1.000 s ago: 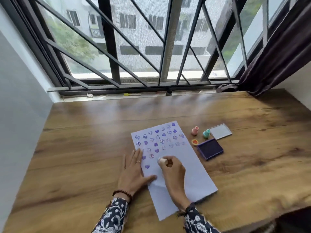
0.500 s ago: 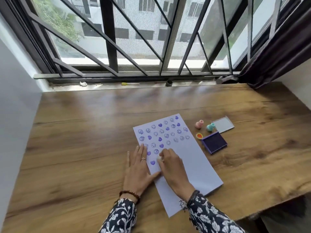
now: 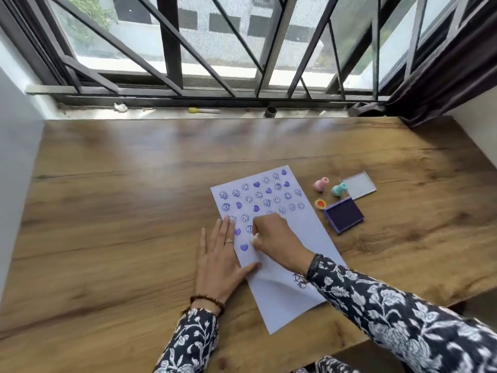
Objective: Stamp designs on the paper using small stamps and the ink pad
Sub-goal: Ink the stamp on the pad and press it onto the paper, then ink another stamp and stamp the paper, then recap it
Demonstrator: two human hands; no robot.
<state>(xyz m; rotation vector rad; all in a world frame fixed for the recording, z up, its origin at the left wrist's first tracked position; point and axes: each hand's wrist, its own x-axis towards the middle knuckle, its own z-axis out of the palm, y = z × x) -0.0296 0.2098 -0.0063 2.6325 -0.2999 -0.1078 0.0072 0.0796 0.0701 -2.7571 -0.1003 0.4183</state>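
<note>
A white sheet of paper [image 3: 304,238] lies slanted on the wooden table, its upper half covered with purple smiley and heart prints. My left hand [image 3: 219,259] lies flat on the paper's left edge, fingers spread. My right hand [image 3: 274,240] is closed around a small white stamp [image 3: 254,239], held down against the paper just right of a purple heart print [image 3: 244,247]. The open purple ink pad [image 3: 344,218] sits right of the paper, with its clear lid [image 3: 359,185] behind it.
Three loose stamps stand between paper and ink pad: a pink one [image 3: 321,184], a teal one [image 3: 338,189] and a yellow-orange one [image 3: 320,204]. The window sill at the back holds a yellow-capped pen [image 3: 203,110] and a small dark cap [image 3: 270,112]. A dark curtain [image 3: 443,84] hangs at right.
My right hand has come down and to the left with the white stamp, from above the paper to pressing on it. The left hand stays flat; the camera tilted lower.
</note>
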